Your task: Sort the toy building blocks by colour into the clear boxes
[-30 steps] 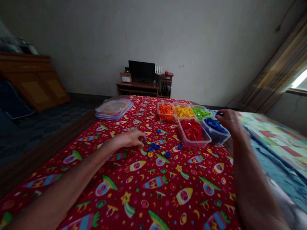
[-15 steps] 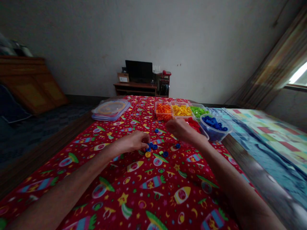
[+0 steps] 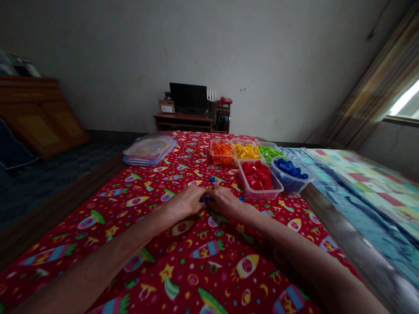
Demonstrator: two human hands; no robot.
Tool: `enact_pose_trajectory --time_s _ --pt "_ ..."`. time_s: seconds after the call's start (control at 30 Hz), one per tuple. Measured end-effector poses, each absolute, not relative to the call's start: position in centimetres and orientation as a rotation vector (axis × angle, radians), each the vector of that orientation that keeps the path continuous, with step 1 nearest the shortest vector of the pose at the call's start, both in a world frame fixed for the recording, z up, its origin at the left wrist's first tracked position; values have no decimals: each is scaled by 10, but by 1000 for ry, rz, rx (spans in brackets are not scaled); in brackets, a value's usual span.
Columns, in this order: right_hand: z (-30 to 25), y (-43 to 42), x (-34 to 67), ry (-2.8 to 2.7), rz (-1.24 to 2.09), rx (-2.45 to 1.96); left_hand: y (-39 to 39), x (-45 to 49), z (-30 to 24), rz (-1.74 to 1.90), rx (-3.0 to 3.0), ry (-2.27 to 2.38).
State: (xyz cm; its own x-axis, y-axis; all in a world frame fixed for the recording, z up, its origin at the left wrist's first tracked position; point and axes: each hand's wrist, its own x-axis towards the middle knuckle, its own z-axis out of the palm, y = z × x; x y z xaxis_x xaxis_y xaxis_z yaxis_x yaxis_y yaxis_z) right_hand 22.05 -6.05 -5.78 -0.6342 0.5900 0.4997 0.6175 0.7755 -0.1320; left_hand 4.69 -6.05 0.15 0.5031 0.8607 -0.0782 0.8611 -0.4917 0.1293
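My left hand [image 3: 186,203] and my right hand [image 3: 225,202] lie side by side on the red patterned cloth [image 3: 209,261], fingertips meeting. Both have their fingers curled down over a small cluster of loose blue pieces [image 3: 207,199], of which only a sliver shows between the fingertips. One more blue piece [image 3: 212,179] lies just beyond the hands and another [image 3: 241,199] to the right of my right hand. A clear tub of red pieces [image 3: 273,189] stands close to the right hand, with a round tub of blue pieces [image 3: 307,179] beside it.
Behind these stand tubs of orange [image 3: 221,150], yellow [image 3: 246,151] and green pieces [image 3: 270,152]. A stack of clear lids [image 3: 149,149] lies at the far left of the cloth. A patterned quilt [image 3: 360,187] borders the right. A low desk with a monitor [image 3: 190,98] stands by the wall.
My right hand left the blue tub, swept left across the red tub and came down beside my left hand over the loose blue pieces. The left hand stayed put.
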Motion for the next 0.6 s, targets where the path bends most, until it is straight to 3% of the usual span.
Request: enact_pose_trajectory --time_s 0.4,0.6 --pt "-15 -51 230 -2283 435 -1334 -34 33 -9 270 2330 1295" --pt "-6 -43 225 -1951 1050 -1348 -16 28 -11 780 1864 1246"
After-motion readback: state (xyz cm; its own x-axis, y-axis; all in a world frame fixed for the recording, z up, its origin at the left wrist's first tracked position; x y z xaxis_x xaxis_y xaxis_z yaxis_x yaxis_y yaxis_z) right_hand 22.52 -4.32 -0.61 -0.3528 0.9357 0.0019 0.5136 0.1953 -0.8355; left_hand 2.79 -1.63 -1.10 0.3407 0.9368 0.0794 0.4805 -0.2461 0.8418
